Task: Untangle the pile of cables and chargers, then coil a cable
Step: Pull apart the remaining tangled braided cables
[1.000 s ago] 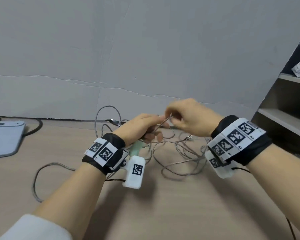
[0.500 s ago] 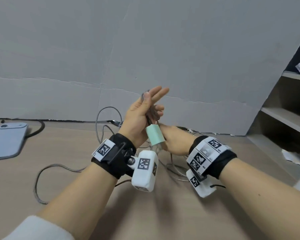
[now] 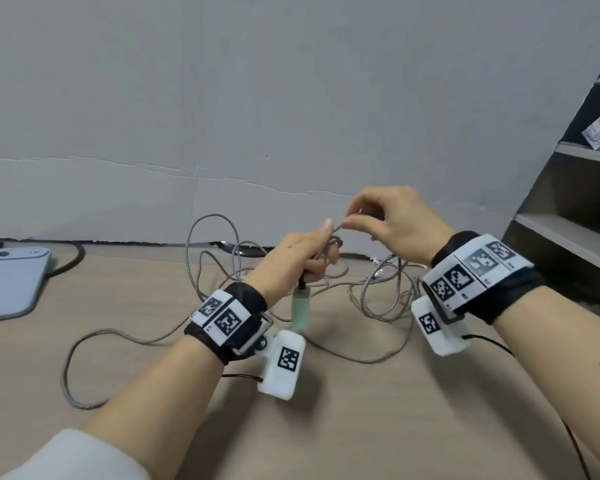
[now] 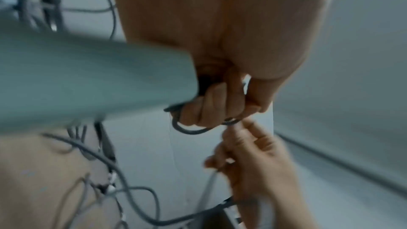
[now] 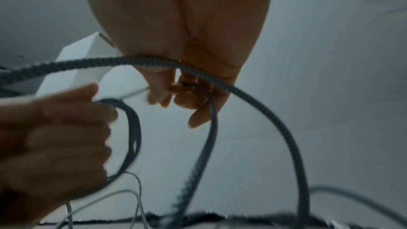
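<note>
My left hand [image 3: 321,261] is curled round a small bundle of grey braided cable loops [image 5: 132,128]. A mint-green charger [image 3: 300,311] hangs from that cable just below the fist and looms blurred in the left wrist view [image 4: 88,84]. My right hand [image 3: 350,223], just above and right of the left, pinches the same braided cable [image 5: 220,79] between thumb and fingers. The cable runs from there down to the table. A loose tangle of grey cables [image 3: 378,296] lies on the table under both hands.
A blue-grey phone [image 3: 11,282] with a black cord lies at the far left. A long cable loop [image 3: 84,341] trails over the wooden table [image 3: 361,427] to the left. A shelf unit [image 3: 568,237] stands at the right, and a grey wall [image 3: 291,98] closes the back.
My left hand has come down from its raised position and its fingers have curled round the loops. My right hand has risen from beside the charger to above the left hand.
</note>
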A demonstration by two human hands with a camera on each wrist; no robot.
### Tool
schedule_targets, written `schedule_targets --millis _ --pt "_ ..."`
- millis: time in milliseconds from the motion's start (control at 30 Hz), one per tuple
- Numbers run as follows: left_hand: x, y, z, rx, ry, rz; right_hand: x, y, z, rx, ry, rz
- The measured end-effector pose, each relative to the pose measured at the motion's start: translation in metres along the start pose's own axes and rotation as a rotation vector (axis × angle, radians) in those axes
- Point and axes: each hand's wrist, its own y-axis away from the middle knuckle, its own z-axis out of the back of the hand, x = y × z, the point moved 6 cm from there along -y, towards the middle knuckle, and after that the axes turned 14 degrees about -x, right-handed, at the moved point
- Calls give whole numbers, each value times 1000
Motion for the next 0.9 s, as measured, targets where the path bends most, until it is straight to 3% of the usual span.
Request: schedule_targets --millis 133,300,367,467,533,667,733,800,900 --pt "-10 -1 -2 -55 308 66 -31 10 -34 58 54 -76" --pt "-17 -7 4 -112 783 163 -46 48 -89 383 259 -193" --pt "-16 -9 9 -152 800 138 -28 63 -107 525 287 -103" --pt "-1 -11 19 -258 581 60 1 76 -118 654 299 67" --pt "7 -9 22 -280 321 -4 10 76 -108 683 349 83" --pt "18 -6 17 -139 -204 -56 26 64 -72 610 483 234" --pt "20 -2 7 -33 -323 -37 35 54 -51 493 535 359" --pt "15 3 1 -9 -360 -2 43 46 -39 394 569 458" --pt "7 5 2 27 -367 -13 31 39 -34 407 750 442"
